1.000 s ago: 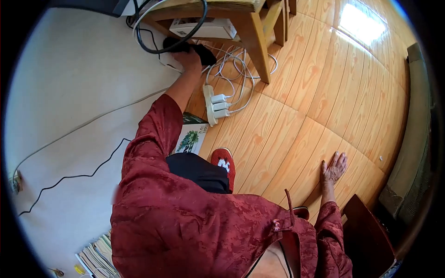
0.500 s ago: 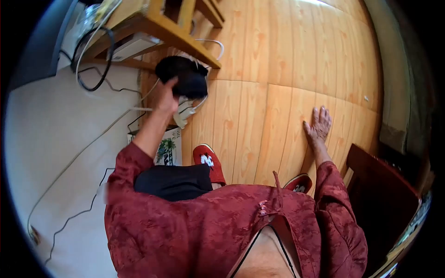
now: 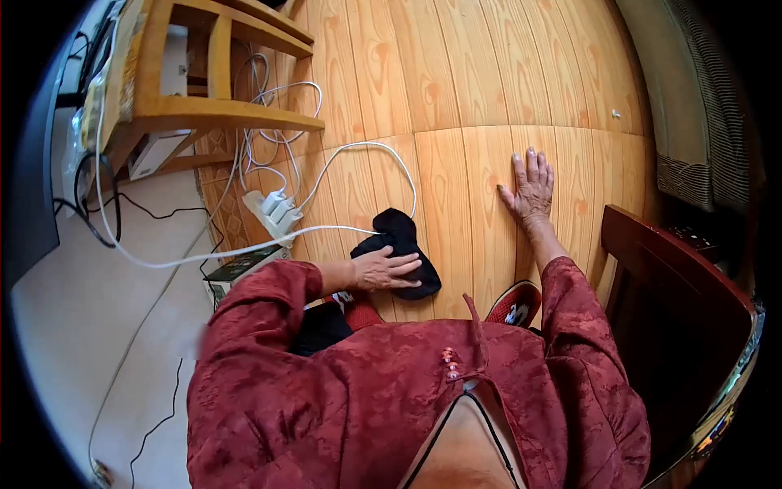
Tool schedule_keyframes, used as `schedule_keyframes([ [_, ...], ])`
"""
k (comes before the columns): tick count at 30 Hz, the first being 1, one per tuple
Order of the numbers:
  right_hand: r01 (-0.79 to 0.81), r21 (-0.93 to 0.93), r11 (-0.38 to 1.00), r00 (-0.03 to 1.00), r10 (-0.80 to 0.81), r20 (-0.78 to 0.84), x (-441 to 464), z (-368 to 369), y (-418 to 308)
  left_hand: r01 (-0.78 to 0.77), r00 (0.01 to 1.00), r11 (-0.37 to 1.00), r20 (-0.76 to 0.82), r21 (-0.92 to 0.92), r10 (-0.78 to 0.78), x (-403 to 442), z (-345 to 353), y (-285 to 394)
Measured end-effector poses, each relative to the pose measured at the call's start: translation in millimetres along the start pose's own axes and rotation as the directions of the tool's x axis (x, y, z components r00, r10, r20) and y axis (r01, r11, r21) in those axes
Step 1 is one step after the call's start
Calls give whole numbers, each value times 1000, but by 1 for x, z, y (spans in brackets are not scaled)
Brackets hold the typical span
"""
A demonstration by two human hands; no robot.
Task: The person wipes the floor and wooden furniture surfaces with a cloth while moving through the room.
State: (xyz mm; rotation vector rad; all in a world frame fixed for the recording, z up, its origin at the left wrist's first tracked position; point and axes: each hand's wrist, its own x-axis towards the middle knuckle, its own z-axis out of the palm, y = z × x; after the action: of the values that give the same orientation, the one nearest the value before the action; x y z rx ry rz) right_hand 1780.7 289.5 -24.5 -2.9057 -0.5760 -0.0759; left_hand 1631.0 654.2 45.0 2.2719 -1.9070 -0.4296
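A black cloth-like item [image 3: 397,230] lies on the wooden floor just in front of the red slippers. My left hand [image 3: 383,270] rests flat on top of it, fingers extended and slightly apart. To the right, my right hand [image 3: 531,191] is held out over the floor with its fingers spread and nothing in it. A white cable [image 3: 407,175] curves over the floor and reaches the black item. Left of it, a white power strip [image 3: 265,213] holds several white plugs.
At the upper left stands a wooden stand [image 3: 220,110] with tangled cables beneath it. A box [image 3: 244,267] sits by the left wall. On the right are a dark red chair [image 3: 680,269] and a grey-green upholstered piece [image 3: 684,98].
My left hand and the black item have come from beside the wooden stand to the floor near the slippers. The left hand's fingers now lie on top of it. The view has shifted.
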Motion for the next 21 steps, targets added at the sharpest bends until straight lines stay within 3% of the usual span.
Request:
schedule_keyframes([
  [4, -4, 8, 1000, 1000, 4, 14, -1, -2, -3, 39, 997, 992, 73, -121, -30, 18, 6, -47],
  [6, -9, 10, 1000, 1000, 9, 4, 2, -3, -1, 264, 961, 954, -48, -144, -274, 27, -2, -95],
  [7, -7, 16, 1000, 1000, 7, -1, 2, -3, 0, 433, 890, 875, -50, -215, -453, 33, -21, -127],
  [8, 2, 24, 1000, 1000, -2, -5, 1, -3, -1, 547, 798, 822, -196, -160, -570, 31, -29, -160],
  [10, -1, 16, 1000, 1000, 1, -1, 3, -4, -1, 755, 556, 651, -449, -79, -700, 18, -22, -232],
  [12, -4, 24, 1000, 1000, 4, 4, 2, -5, -3, 921, 345, 389, -477, 5, -809, -4, -11, -300],
  [14, -8, 16, 1000, 1000, 7, 14, 1, -4, -5, 965, -71, 3, -269, -263, -961, -10, -49, -346],
  [15, -7, 17, 1000, 1000, 7, 8, 2, -4, -4, 859, -360, -268, -141, -436, -922, -18, -55, -374],
  [16, -7, 19, 1000, 1000, 7, 5, 2, -5, -3, 689, -604, -449, -107, -569, -790, -13, -78, -376],
  [18, -9, 24, 1000, 1000, 8, 22, 1, -6, -5, 504, -616, -251, -140, -827, -775, -33, -63, -403],
  [20, -18, 13, 1000, 999, 18, 32, 1, -6, -4, 696, -417, 50, -460, -716, -784, -5, -103, -372],
  [21, -24, 22, 999, 999, 23, 39, 2, -8, -4, 779, -282, 129, -526, -614, -803, 12, -119, -350],
])
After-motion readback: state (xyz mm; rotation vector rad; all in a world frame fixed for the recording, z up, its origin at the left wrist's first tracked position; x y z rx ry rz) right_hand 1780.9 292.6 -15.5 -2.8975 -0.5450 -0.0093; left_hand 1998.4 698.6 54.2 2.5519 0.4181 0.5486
